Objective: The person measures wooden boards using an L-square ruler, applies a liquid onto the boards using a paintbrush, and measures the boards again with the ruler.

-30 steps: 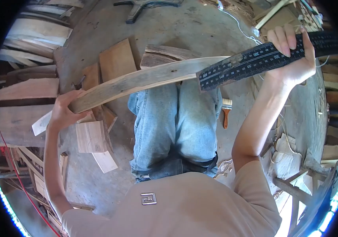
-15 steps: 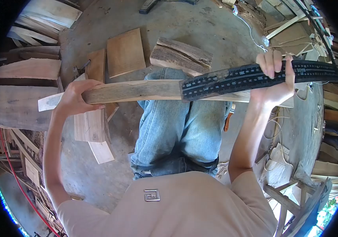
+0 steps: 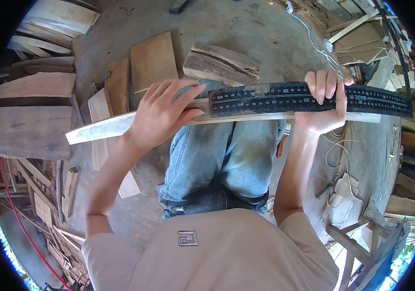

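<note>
A long narrow wooden board (image 3: 102, 127) lies crosswise above my knees, its pale end pointing left. Along its right part rests a black carpenter's square (image 3: 258, 101) with white scale markings; its other arm runs up at the far right. My right hand (image 3: 325, 102) is closed around the square, fingers over the top edge and thumb beside them; the board passes behind at that point. My left hand (image 3: 161, 114) reaches across the board just left of the square's end, fingers stretched and thumb apart from the index finger. Part of the board is hidden under that hand.
On the floor ahead lie a flat wooden panel (image 3: 153, 62) and a rough cracked wood block (image 3: 222, 63). Other boards (image 3: 100, 104) lie to the left. Stacked planks (image 3: 28, 128) line the left side. A wooden stool-like frame (image 3: 362, 252) stands at lower right, near a pale cord (image 3: 345, 155).
My left hand has slid right along the board from its left part to near the square's end, its fingers now stretched. The board and square have shifted slightly, the board moving right.
</note>
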`<state>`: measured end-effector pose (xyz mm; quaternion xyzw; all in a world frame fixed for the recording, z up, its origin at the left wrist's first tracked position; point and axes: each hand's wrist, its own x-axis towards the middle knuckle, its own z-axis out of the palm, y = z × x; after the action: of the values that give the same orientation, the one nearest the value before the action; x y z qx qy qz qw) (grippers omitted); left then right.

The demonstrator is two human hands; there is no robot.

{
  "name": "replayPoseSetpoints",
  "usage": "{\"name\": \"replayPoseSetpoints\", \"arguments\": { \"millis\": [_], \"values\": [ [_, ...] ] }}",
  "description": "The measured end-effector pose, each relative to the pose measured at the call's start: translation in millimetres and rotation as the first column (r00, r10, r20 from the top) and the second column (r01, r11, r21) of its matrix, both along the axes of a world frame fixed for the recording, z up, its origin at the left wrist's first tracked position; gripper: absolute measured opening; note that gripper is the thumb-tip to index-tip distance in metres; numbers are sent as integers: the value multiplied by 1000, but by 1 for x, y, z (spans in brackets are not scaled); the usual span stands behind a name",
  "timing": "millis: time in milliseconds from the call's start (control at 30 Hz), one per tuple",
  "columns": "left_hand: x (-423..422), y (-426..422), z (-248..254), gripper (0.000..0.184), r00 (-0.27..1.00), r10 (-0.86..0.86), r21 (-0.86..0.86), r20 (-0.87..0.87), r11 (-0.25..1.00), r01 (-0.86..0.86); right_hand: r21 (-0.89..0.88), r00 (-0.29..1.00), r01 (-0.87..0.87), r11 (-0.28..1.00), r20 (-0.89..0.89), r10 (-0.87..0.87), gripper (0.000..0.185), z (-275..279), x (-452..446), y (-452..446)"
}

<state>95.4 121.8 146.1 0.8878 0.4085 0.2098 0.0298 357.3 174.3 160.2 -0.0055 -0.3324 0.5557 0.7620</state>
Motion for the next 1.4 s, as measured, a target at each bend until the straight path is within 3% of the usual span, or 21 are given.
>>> {"name": "replayPoseSetpoints", "arguments": {
  "millis": [67,200,433,767,833,867,933,1033,1133,1167,1233,1400],
  "values": [
    [2,-13,-7,55,996,83,150,23,985,-85,37,999,-21,999,-36,22,14,-5,4,0],
    [-4,-19,-23,57,993,116,176,-5,978,-113,-17,997,9,1000,-81,-11,9,-6,2,-1],
    [-3,-11,2,62,997,68,-38,35,997,-67,24,998,33,999,-48,-32,15,-18,-1,-2],
    [26,5,2,56,979,-97,-27,180,994,104,45,992,109,993,-67,-106,16,-17,-9,-20],
    [28,6,3,56,972,-106,-34,207,993,116,-39,984,169,985,-44,-171,16,-16,-9,-23],
    [29,6,3,56,965,-106,-50,241,991,121,-159,964,259,953,-14,-264,17,-14,-8,-25],
    [30,5,2,56,959,-108,-65,262,989,130,-309,913,400,863,213,-347,23,-11,3,-31],
    [31,5,1,55,954,-90,-93,287,988,121,-307,883,468,829,182,-432,39,-8,39,-26],
    [24,7,-5,54,945,-112,-95,307,985,147,-385,828,559,734,221,-515,28,2,86,-33],
    [22,7,-8,52,948,-120,-104,295,982,157,-443,844,533,721,210,-494,27,15,92,-42],
    [22,6,-9,50,951,-131,-113,279,979,168,-423,739,673,607,427,-522,27,20,117,-45],
    [30,6,-3,55,957,-202,-8,210,978,208,-374,703,661,650,612,-362,32,22,153,-56]
  ]
}}
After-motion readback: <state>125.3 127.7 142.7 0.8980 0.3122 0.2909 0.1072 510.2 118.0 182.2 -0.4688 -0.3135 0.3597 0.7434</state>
